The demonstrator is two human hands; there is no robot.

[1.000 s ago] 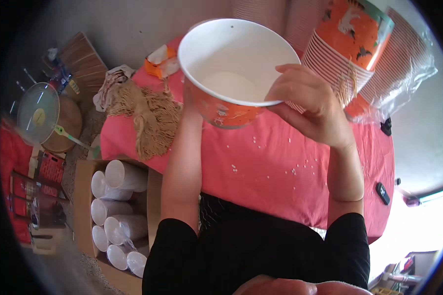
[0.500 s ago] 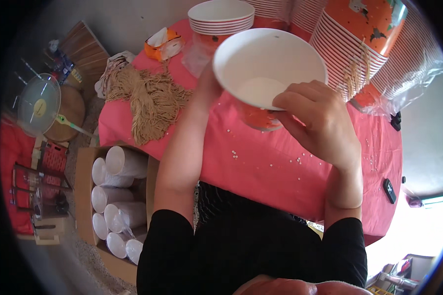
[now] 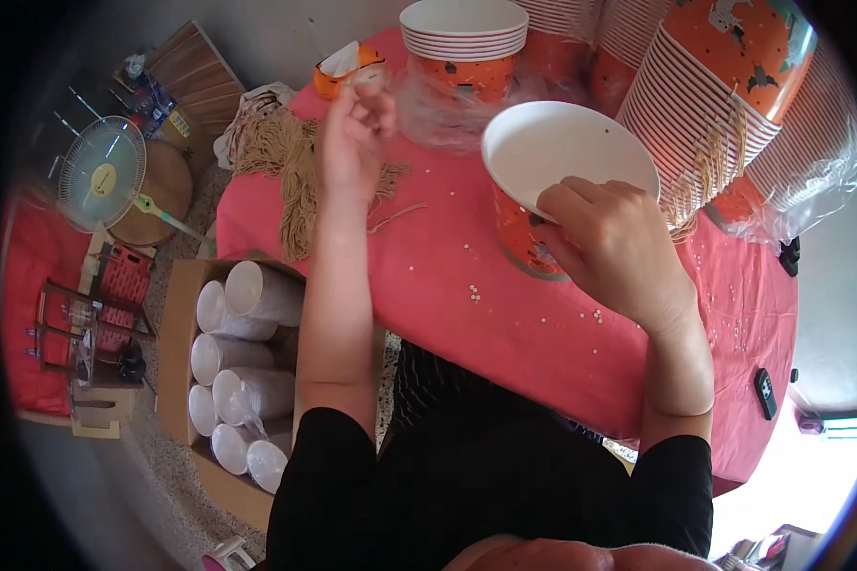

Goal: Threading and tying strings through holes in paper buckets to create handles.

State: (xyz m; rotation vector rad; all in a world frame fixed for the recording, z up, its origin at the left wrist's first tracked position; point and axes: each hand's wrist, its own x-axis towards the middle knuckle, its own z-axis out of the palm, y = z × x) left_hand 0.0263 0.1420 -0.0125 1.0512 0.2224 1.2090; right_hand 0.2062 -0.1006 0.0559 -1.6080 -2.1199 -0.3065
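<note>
An orange paper bucket (image 3: 522, 228) with a white inside and dark printed figures tilts toward me over the middle of the table. My right hand (image 3: 607, 238) grips its near right rim, thumb outside and fingers over the edge. Off to the left, my left hand (image 3: 350, 147) is raised with its fingers loosely curled and apart, and nothing shows in it. Just beyond that hand lies an orange and white packet (image 3: 345, 68). A heap of tan cords (image 3: 298, 205) lies beside and partly behind my left wrist, with a few loose strands.
A short stack of buckets (image 3: 463, 71) stands at the back by clear plastic film (image 3: 438, 119). Tall bucket stacks (image 3: 700, 105) rise back right, cords hanging beside them. Small white bits dot the pink tablecloth (image 3: 448, 314). A carton (image 3: 183, 357) of wrapped white cups stands left; a black remote (image 3: 765, 393) lies right.
My left hand has let go of the bucket and moved left toward the orange packet. The bucket is lower and further right, still in my right hand. The whole view has shifted slightly.
</note>
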